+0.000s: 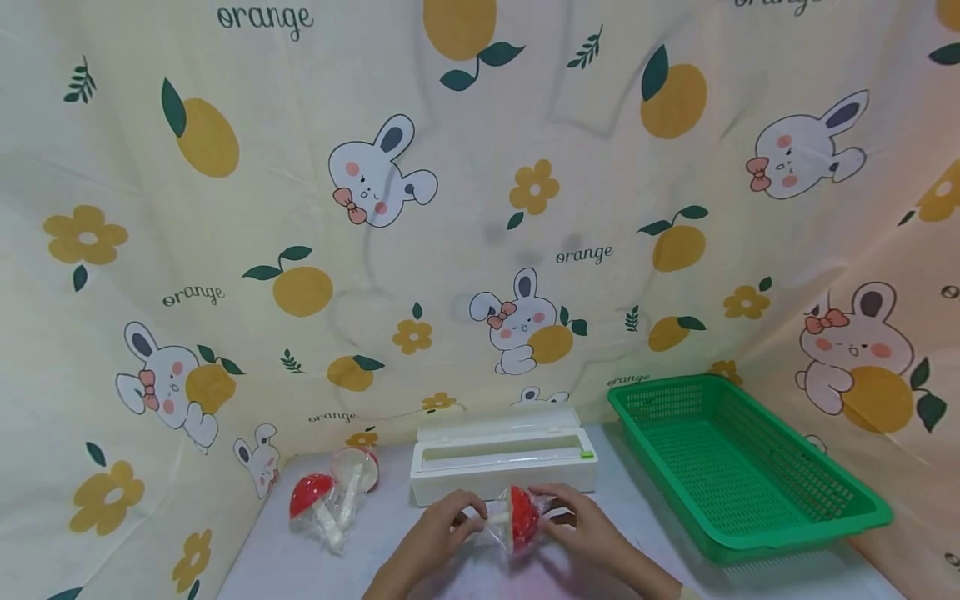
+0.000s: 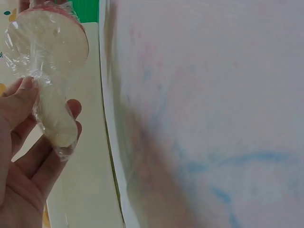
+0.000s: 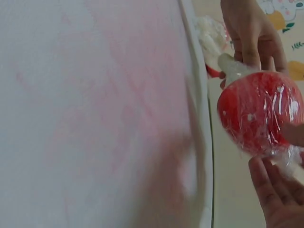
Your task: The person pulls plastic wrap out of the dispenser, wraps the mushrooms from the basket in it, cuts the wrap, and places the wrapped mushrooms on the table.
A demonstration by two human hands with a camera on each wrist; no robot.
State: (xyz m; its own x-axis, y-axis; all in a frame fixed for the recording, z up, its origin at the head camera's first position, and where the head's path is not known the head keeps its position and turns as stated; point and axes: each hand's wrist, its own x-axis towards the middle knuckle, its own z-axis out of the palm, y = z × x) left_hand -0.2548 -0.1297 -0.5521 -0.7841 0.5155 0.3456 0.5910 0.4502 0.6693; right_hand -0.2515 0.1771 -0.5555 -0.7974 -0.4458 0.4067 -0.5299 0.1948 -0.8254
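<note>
A red-capped toy mushroom (image 1: 522, 518) wrapped in clear film lies sideways between the two hands, over the near part of the table. My left hand (image 1: 448, 527) grips its pale stem (image 2: 58, 116), thumb on one side and fingers on the other. At the cap end, my right hand (image 1: 588, 527) holds the wrapped red cap (image 3: 256, 111), its thumb over the cap and its fingers by the bunched film (image 3: 288, 159). In the left wrist view the cap's pale underside (image 2: 52, 40) shows through the creased film.
A white cling-film dispenser (image 1: 502, 477) with its lid raised stands just beyond the hands. Two wrapped toy mushrooms, one with its red cap (image 1: 312, 493) up, lie at the left. A green plastic basket (image 1: 795, 537) stands at the right. A printed cloth (image 1: 465, 250) hangs behind.
</note>
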